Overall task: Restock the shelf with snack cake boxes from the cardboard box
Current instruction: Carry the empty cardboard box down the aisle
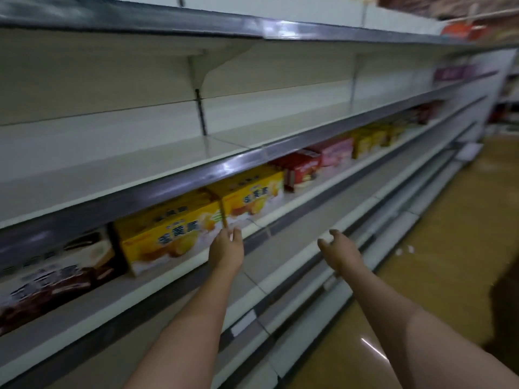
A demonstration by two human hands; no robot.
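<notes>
Both forearms reached in from the bottom edge, cut off above the elbow. The left hand (226, 249) hovered at the shelf lip (179, 265), fingers loosely spread and holding nothing, its fingertips just in front of the lower corner between two yellow snack cake boxes (165, 231); whether they touched the cardboard was lost to motion blur. The right hand (338, 247) hung beside it over the lower shelves, fingers relaxed and slightly curled, empty. The yellow boxes stood upright side by side on the shelf, their fronts showing pale round cakes and blurred lettering. A brown-and-white box (50, 279) sat to their left. Farther along stood red boxes (302, 169), pink boxes (335, 153), and smeared yellow ones.
</notes>
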